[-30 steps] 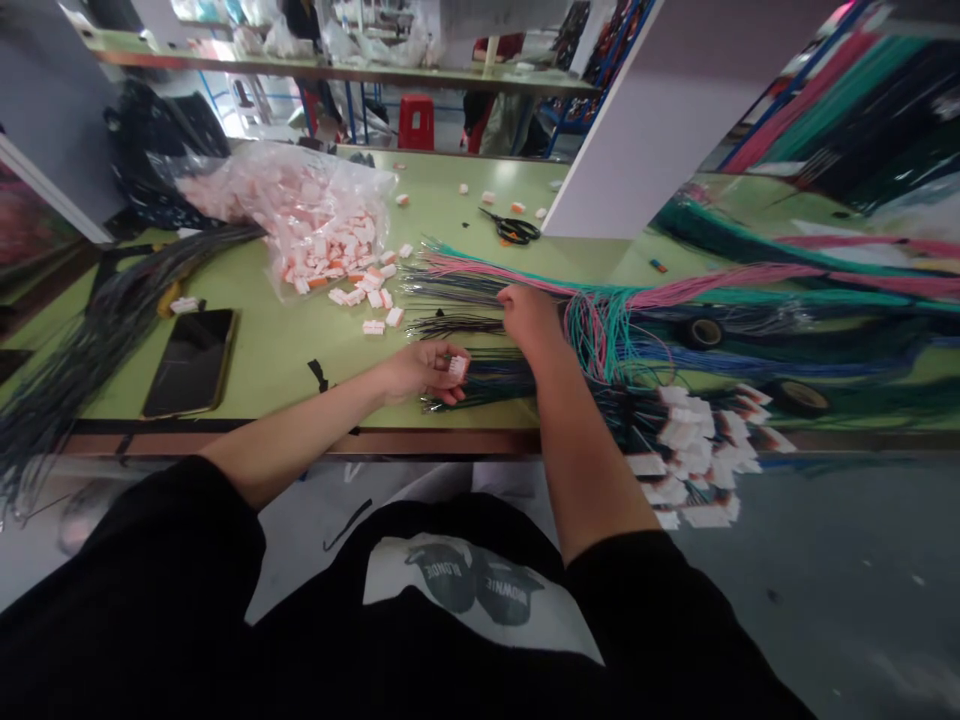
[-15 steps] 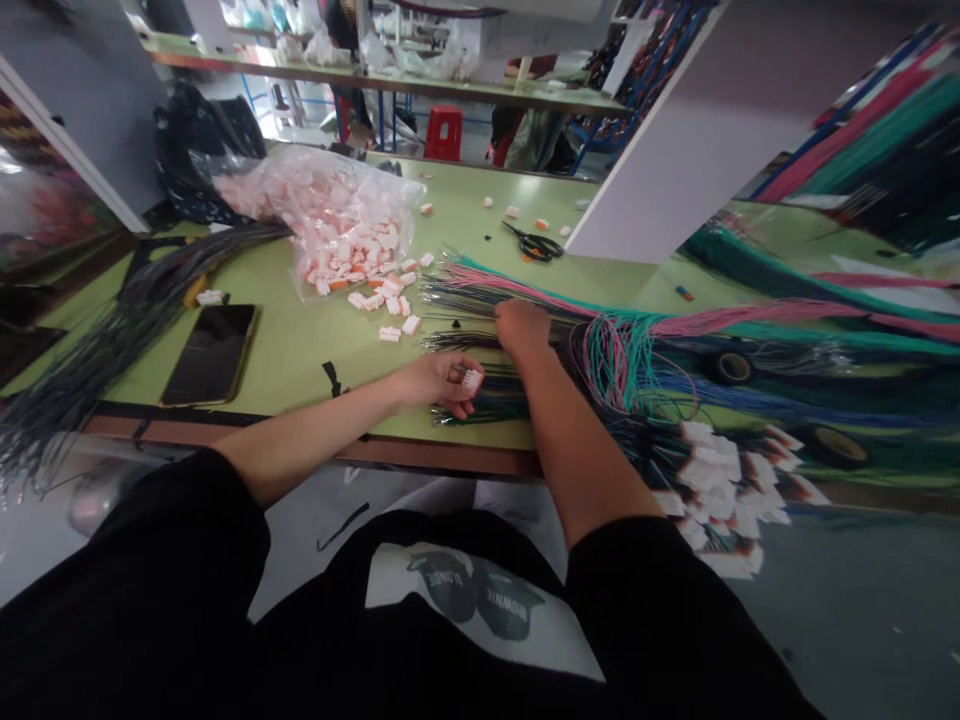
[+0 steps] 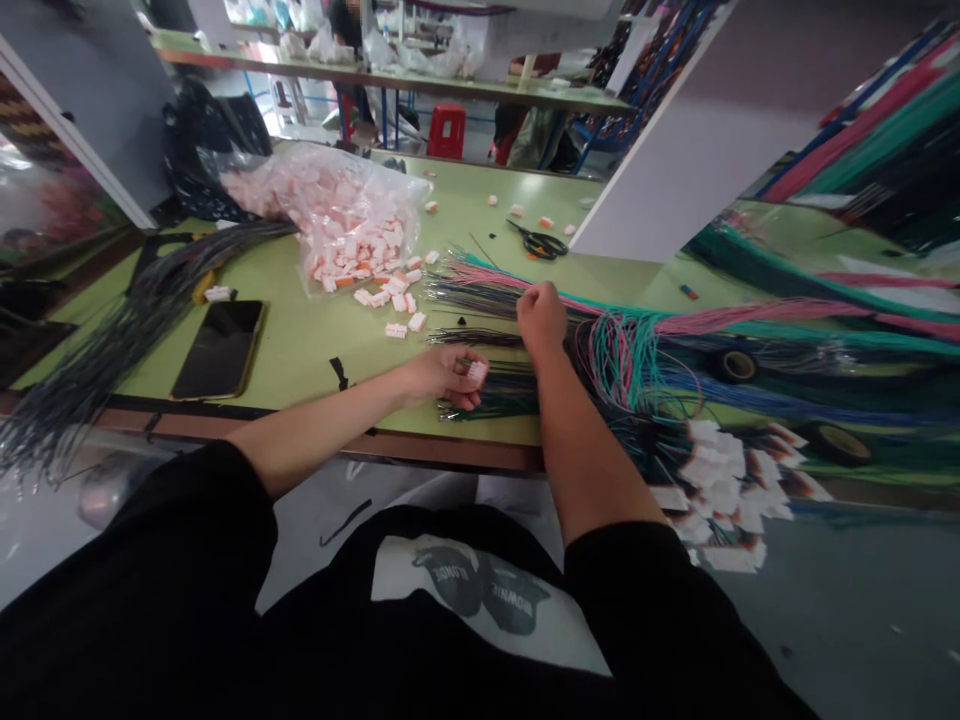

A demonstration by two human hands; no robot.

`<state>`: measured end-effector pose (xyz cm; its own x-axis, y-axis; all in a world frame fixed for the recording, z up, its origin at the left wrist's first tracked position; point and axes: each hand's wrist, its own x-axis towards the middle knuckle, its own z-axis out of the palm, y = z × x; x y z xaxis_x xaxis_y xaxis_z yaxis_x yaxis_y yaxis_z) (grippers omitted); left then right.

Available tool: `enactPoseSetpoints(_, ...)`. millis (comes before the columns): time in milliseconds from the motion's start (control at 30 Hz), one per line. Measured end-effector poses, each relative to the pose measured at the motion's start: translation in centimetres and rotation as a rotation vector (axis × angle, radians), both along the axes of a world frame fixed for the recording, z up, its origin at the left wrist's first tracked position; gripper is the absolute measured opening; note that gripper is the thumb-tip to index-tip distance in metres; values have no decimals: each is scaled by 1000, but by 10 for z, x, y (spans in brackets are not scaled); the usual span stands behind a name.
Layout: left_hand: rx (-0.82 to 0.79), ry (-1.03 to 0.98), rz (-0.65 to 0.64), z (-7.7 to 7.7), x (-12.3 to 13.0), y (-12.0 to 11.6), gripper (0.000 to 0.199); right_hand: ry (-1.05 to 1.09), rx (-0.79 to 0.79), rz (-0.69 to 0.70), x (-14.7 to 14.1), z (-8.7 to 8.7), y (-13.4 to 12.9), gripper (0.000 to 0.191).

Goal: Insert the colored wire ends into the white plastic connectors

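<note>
My left hand [image 3: 454, 377] pinches a small white plug connector housing [image 3: 476, 372] above the near wires. Farther right, my right hand [image 3: 541, 315] is closed over the wire bundles, fingertips hidden from me. A thin dark wire [image 3: 482, 250] stands out from the bundle's tips, in line with that fist, and appears to be held in it. Beneath the hands lie sorted pink and green wires [image 3: 499, 277], dark wires [image 3: 487, 338] and more dark green ones [image 3: 495, 405], their metal-tipped ends pointing left.
A clear bag of connector housings [image 3: 352, 215] spills onto the green table. Around it are a phone [image 3: 219, 348], grey wires [image 3: 169, 290], scissors [image 3: 538, 242], tape rolls [image 3: 733, 366] and a white post [image 3: 660, 170]. Finished-looking white connectors [image 3: 720, 480] hang at the front right edge.
My right hand has lifted slightly and shifted right, and a single wire now stands out from the bundle's tips. My left hand keeps the connector housing in nearly the same place.
</note>
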<state>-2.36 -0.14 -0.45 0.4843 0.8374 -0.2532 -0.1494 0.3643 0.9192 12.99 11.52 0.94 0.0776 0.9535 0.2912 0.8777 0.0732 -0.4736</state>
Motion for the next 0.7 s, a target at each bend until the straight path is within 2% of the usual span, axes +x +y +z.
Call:
enactPoseSetpoints(67, -18, -30, 45, 4, 1, -1, 31, 198, -2, 109, 5, 4, -3, 22)
enactPoseSetpoints(133, -36, -58, 89, 8, 1, -3, 28, 330, -20, 297, 8, 11, -13, 18)
enactPoseSetpoints(233, -65, -85, 123, 11, 2, -4, 26, 360, -40, 560, 10, 27, -44, 17)
enactPoseSetpoints(333, -83, -107, 138, 11, 3, -4, 29, 315, -59, 697, 10, 36, -77, 18)
enactPoseSetpoints(400, -84, -124, 149, 10, 3, -4, 30, 286, -56, 703, 12, 34, -91, 18)
enactPoseSetpoints(467, -86, -132, 148, 10, 2, -5, 30, 258, -32, 641, 17, 28, -99, 17)
enactPoseSetpoints(567, -93, -124, 122, 11, 1, -5, 29, 199, 19, 522, 26, 16, -103, 15)
enactPoseSetpoints(700, -95, -124, 98, 10, -1, -5, 28, 140, 41, 446, 31, 8, -108, 16)
